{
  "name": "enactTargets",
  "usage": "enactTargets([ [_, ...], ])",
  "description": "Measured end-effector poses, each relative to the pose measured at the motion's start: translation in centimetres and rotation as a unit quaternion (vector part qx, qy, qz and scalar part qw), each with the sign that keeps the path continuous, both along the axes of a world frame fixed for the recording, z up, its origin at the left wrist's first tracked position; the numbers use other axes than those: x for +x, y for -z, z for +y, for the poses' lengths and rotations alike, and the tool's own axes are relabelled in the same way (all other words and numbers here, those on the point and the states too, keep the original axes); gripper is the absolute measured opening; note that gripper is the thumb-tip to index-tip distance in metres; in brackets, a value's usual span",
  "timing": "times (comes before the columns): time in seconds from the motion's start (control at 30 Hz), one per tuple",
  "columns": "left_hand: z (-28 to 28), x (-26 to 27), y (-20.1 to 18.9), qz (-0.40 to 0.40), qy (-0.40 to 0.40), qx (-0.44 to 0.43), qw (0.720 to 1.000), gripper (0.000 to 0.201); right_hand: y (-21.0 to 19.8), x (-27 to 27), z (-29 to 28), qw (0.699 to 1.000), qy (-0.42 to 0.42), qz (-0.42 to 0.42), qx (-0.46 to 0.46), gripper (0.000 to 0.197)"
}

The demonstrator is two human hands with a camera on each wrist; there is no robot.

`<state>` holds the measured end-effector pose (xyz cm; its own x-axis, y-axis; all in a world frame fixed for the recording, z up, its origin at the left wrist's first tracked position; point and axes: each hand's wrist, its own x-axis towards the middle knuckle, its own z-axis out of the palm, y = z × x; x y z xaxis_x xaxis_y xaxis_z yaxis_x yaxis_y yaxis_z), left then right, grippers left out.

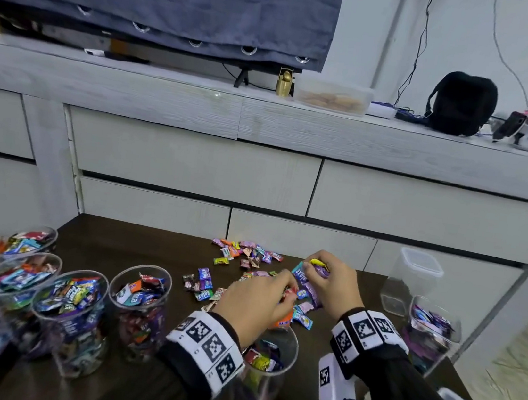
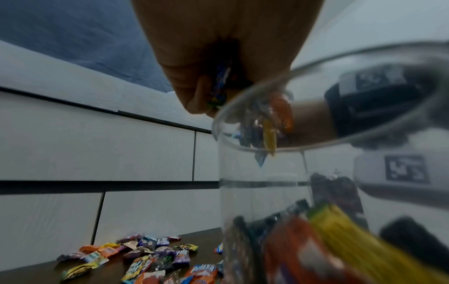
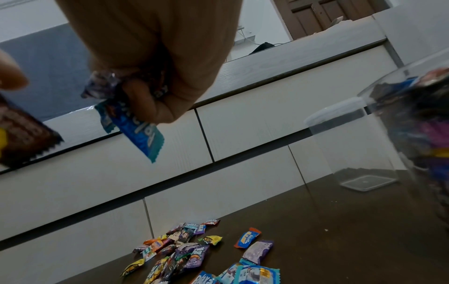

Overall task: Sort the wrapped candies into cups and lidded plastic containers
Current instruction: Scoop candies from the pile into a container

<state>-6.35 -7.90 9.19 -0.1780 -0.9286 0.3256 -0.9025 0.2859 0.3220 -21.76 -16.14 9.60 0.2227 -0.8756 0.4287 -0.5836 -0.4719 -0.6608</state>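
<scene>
Loose wrapped candies (image 1: 241, 257) lie scattered on the dark table (image 1: 149, 242). My left hand (image 1: 263, 297) hovers over them with curled fingers holding several candies, one red; in the left wrist view the candies (image 2: 219, 84) show inside the fist. My right hand (image 1: 326, 278) grips a bunch of candies, with purple, yellow and blue wrappers sticking out. In the right wrist view a blue wrapper (image 3: 138, 132) hangs from my right hand's fingers (image 3: 143, 101). A clear cup (image 1: 267, 368) with some candies stands under my left wrist.
Several clear cups full of candies (image 1: 74, 302) stand at the left. Another filled cup (image 1: 430, 332) is at the right, behind it a lidded plastic container (image 1: 413, 280), nearly empty. A white cabinet with drawers (image 1: 258, 179) rises behind the table.
</scene>
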Motion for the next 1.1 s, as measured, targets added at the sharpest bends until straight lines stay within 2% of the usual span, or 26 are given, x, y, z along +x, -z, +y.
enactTargets([
  [0.17,1.1,-0.5,0.8,-0.086,0.019,0.009,0.996,0.025,0.0,-0.3,1.0,1.0,-0.01,-0.008,0.005,0.01],
  [0.9,2.3,0.3,0.7,-0.19,0.13,-0.015,0.973,0.014,-0.2,0.4,1.5,0.999,-0.023,-0.009,-0.029,0.01],
  [1.1,2.1,0.4,0.4,-0.225,0.154,-0.013,0.962,0.022,-0.1,0.4,1.4,0.999,-0.019,-0.01,-0.024,0.01],
])
